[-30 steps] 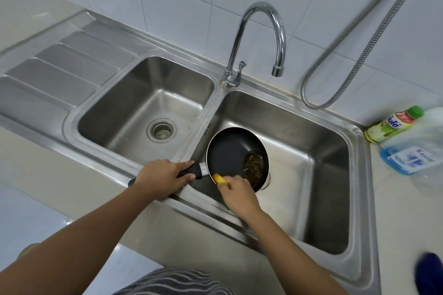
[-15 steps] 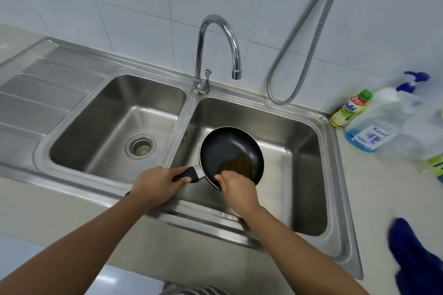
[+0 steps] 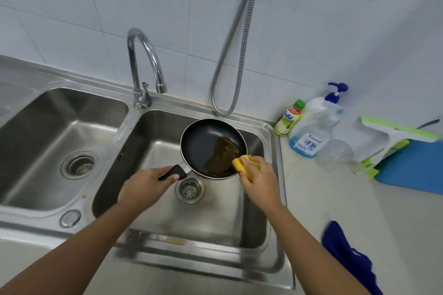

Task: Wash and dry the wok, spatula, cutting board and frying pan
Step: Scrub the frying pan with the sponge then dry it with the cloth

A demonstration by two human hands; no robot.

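Observation:
A small black frying pan (image 3: 203, 141) is held over the right basin of a steel double sink (image 3: 273, 175), tilted toward me. Brown greasy liquid (image 3: 221, 155) pools in its lower right part. My left hand (image 3: 146, 187) grips the pan's black handle (image 3: 173, 172). My right hand (image 3: 261, 177) is closed on a yellow sponge (image 3: 244, 165) pressed at the pan's right rim, beside the brown pool. A blue cutting board (image 3: 414, 167) lies on the counter at the far right, partly cut off by the frame edge. No wok or spatula is in view.
A curved tap (image 3: 143, 60) stands behind the basins, no water running. A metal hose (image 3: 237, 38) hangs on the tiled wall. Bottles (image 3: 311, 124) and a green-white squeegee (image 3: 393, 134) stand on the right counter; a dark blue cloth (image 3: 347, 254) lies near its front edge.
The view has swung right. The pan has moved right and farther back over the basin, uncovering the right drain. My right hand with the sponge has shifted from the pan's near side to its right rim.

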